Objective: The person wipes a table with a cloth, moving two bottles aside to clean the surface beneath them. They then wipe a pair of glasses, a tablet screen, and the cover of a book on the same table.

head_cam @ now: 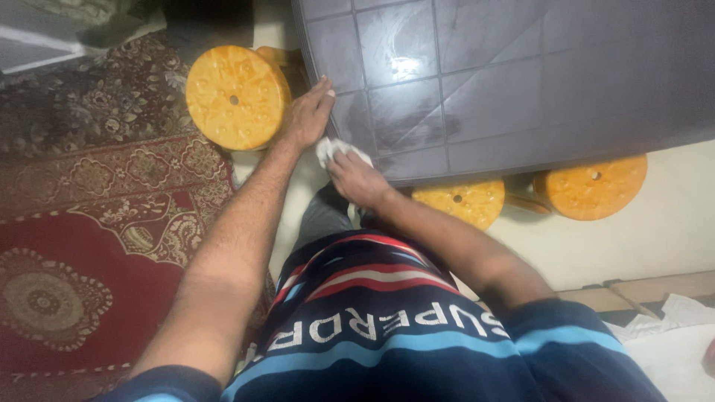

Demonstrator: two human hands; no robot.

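left hand (307,115) flat, open on table (521,74) | right hand (359,179) clutching white cloth (335,150)

Warm, dim indoor light comes from overhead — a white glare patch sits on the glossy dark table top (521,82), with smeared sheen around it. The far left corner falls into shadow. The picture is soft and grainy throughout, the patterned red carpet (82,246) slightly blurred — near edges bend outward.
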